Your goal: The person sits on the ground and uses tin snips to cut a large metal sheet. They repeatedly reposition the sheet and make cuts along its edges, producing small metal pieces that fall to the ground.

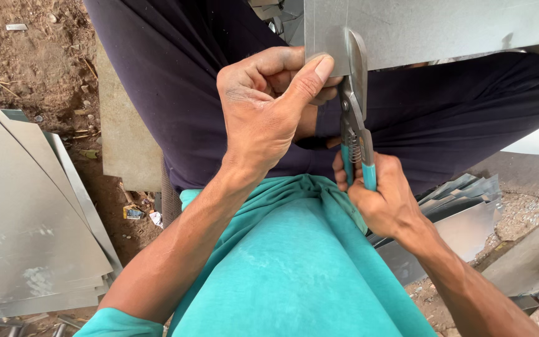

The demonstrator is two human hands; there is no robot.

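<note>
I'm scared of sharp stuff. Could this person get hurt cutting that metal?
Possibly. The left hand pinches the metal sheet with bare fingers right beside the blades of the tin snips, so a slip might nick the thumb. The right hand squeezes the teal handles; the spring could pinch. The sheet's cut edge may scratch.

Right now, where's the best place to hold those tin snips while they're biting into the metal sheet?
Probably by the teal handles, coming from below, as the right hand does. The snips point up into the metal sheet, so only the handle end is free. The left hand pinches the sheet's edge beside the blades.
</note>
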